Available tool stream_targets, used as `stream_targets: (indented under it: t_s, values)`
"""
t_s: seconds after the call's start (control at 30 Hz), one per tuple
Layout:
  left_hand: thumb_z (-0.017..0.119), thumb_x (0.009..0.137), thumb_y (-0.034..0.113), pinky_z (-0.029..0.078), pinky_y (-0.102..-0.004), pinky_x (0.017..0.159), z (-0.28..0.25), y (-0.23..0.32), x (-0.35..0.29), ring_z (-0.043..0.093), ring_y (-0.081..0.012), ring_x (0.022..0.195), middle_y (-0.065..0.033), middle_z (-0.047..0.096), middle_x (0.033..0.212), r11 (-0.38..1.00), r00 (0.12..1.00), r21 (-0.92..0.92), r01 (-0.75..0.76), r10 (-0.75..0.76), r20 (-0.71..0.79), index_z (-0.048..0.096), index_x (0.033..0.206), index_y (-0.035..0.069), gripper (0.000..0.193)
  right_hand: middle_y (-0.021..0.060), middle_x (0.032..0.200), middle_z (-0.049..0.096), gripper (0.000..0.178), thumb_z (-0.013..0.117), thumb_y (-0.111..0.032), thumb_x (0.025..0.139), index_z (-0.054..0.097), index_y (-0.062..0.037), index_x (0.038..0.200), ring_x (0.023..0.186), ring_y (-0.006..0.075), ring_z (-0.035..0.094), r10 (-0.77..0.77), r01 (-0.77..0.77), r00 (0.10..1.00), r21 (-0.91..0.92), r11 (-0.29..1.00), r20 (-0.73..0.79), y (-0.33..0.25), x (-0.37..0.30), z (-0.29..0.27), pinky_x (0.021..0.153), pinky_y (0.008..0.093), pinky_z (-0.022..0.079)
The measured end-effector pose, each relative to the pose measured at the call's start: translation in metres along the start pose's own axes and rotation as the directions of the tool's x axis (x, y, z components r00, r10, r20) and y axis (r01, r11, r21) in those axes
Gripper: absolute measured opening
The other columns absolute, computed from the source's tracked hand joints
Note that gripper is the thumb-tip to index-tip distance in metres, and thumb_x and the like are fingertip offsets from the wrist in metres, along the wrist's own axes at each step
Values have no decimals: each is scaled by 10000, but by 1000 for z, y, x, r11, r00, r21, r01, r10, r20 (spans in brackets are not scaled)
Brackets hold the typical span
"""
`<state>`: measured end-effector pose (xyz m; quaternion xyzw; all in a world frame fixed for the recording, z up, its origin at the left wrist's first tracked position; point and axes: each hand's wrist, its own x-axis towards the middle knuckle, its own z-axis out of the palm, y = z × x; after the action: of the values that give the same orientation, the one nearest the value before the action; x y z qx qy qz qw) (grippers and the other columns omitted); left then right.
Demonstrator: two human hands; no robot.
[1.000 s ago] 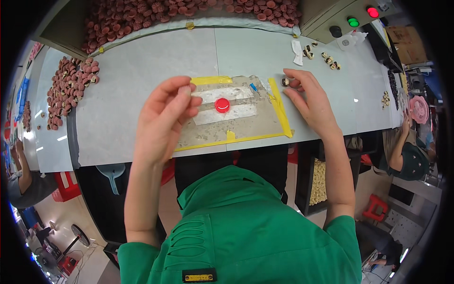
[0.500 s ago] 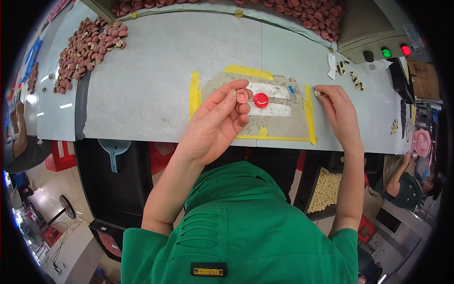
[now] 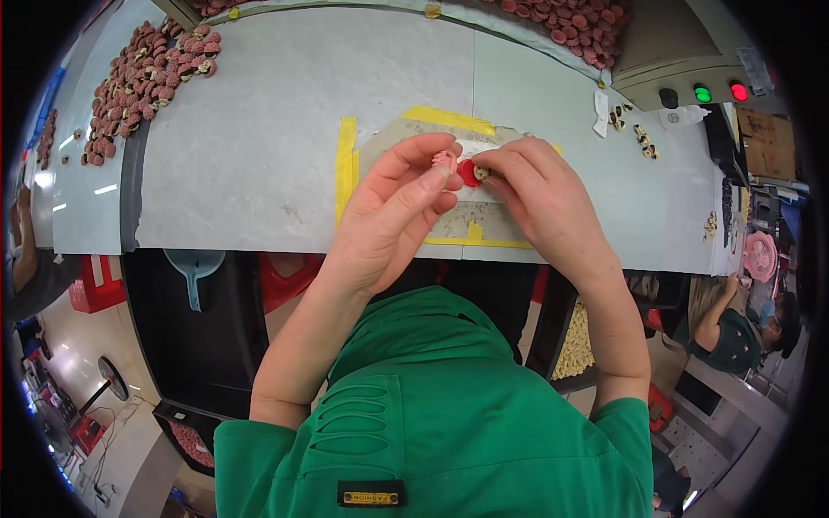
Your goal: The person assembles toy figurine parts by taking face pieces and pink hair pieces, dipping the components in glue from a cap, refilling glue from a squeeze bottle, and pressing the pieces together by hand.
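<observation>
Between the thumb and fingers of my left hand [image 3: 380, 207] is a small pink cup with a scalloped rim [image 3: 444, 161]. My right hand [image 3: 548, 194] pinches a small cream-coloured piece with a dark part [image 3: 481, 173], close to the cup's right side but apart from it. Behind and between the fingertips, a round red cap-like disc [image 3: 467, 175] shows in part. It sits on a grey board [image 3: 458, 226] edged with yellow tape [image 3: 345, 177]. My right hand covers the board's right side.
Pink-and-cream pieces lie heaped [image 3: 142, 86] at the far left; pink cups [image 3: 574, 30] fill the back. A box with green and red buttons [image 3: 702, 93] stands back right. Below the table are a black tray [image 3: 194, 345], a blue scoop [image 3: 194, 262] and a bin of cream pieces [image 3: 574, 345]. A person [image 3: 734, 332] sits at right.
My right hand has moved left from the board's right edge, bringing the cream piece next to the pink cup. My left hand keeps its hold on the cup. The whole view has shifted slightly.
</observation>
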<state>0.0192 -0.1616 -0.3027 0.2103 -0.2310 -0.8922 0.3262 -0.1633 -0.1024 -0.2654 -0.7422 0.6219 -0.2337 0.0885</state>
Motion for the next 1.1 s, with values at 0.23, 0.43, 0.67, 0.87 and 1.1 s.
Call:
stream_targets:
  t_s: [0.23, 0.43, 0.67, 0.87, 1.1]
  values:
    - [498, 976, 146, 448, -250, 854, -7, -4, 1, 533, -93, 970, -37, 532, 1152, 999, 996, -37, -23, 26, 88, 498, 1259, 86, 289, 82, 886, 554, 193, 588, -52, 755, 577, -46, 947, 865, 274, 563, -71, 73, 997, -46, 996, 29, 2, 2, 7, 757, 364, 477]
    - [497, 982, 183, 444, -252, 854, -5, -5, 0, 535, -94, 969, -31, 544, 1120, 996, 995, -39, -81, 83, 49, 482, 1279, 81, 315, 83, 883, 553, 186, 588, -46, 752, 577, -46, 937, 863, 277, 563, -65, 67, 997, -75, 995, 32, 2, 3, 6, 763, 371, 473]
    - [488, 985, 154, 450, -262, 878, -1, -6, -2, 546, -105, 997, -31, 570, 1104, 998, 997, 40, -57, 55, 48, 494, 1261, 59, 292, 65, 936, 585, 175, 579, -30, 880, 598, -18, 1054, 846, 178, 583, 258, -241, 966, 437, 866, 21, 1, -8, 6, 776, 283, 469]
    - [539, 964, 154, 471, -267, 890, 6, -9, -1, 572, -108, 1003, -61, 611, 1093, 978, 996, 190, -90, 83, 45, 522, 1196, 22, 267, 17, 961, 580, 174, 552, -29, 915, 598, -19, 1082, 877, 96, 561, 445, -230, 895, 887, 400, 32, -20, -14, 5, 789, 242, 459]
    - [555, 939, 57, 468, -256, 904, 12, -21, -2, 567, -114, 1010, -82, 607, 1102, 936, 972, 268, -229, 232, 18, 536, 1149, -8, 221, 76, 983, 601, 164, 580, -36, 895, 601, -3, 1055, 859, 155, 596, 316, -183, 942, 623, 761, -109, -26, -15, 8, 738, 258, 486]
